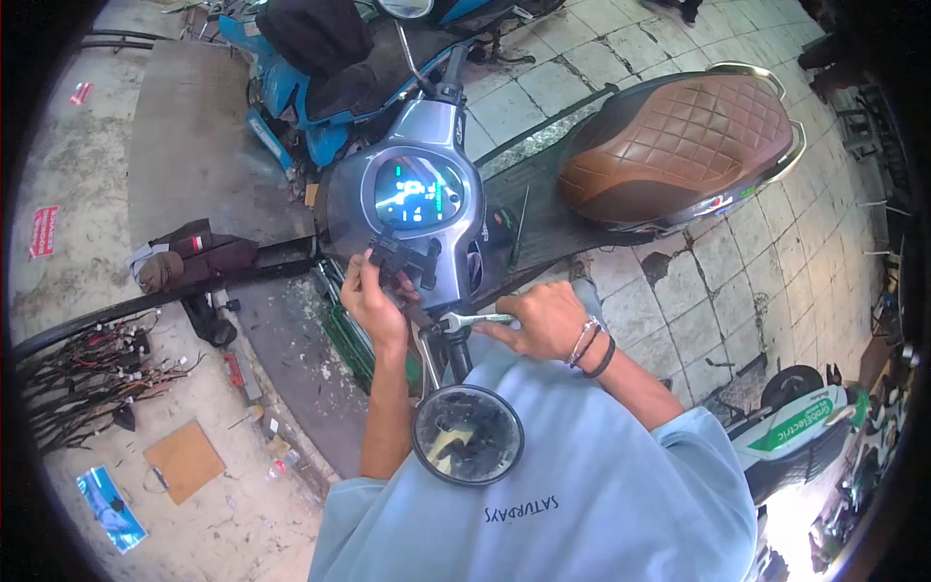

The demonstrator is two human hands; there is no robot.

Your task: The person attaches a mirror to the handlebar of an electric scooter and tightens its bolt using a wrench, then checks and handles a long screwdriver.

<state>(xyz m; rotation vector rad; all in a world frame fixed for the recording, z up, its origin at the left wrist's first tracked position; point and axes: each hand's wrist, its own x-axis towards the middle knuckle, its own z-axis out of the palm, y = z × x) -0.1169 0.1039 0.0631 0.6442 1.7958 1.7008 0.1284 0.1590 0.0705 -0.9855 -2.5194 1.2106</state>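
Note:
My left hand [370,308] is closed on a black phone holder [401,260], raised in front of the scooter's lit dashboard [417,192]. My right hand [551,318] grips a silver open-end wrench [477,320]. Its jaw is at the base of the near mirror's stem on the handlebar; I cannot tell whether it is seated on a nut. The round mirror [467,435] hangs over my light blue shirt [582,475]. Part of the handlebar grip is hidden behind the mirror.
The scooter's brown quilted seat [689,145] lies to the right. A blue scooter [330,107] stands beyond. Bundled wires [92,373], a brown board [184,461] and a dark cloth [199,257] are at the left. A green-and-white scooter [800,427] is at the lower right.

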